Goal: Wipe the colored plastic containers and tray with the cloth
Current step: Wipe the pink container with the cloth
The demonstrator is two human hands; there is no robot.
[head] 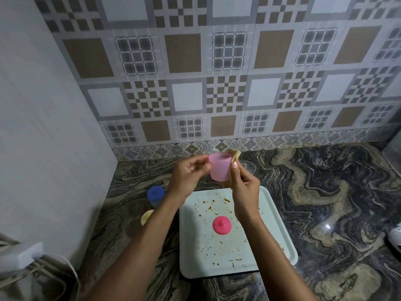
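From the head view, the left hand [186, 174] curls its fingers round the pink container [219, 168], held in the air over the back of the counter [325, 192] (beyond the tray's far rim). The right hand [244, 187] pinches the tan cloth [235, 156] against the container's right side, thumb on its wall. The pale tray [275, 213], spotted with brown stains, carries the pink lid [221, 224] near its middle. A blue container [155, 195] and a yellow container [147, 216] stand just left of the tray.

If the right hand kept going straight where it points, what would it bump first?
The right hand points up and away, pinching the cloth against the pink container, so those come first. Past them, likely the tiled wall, though depth is hard to judge.
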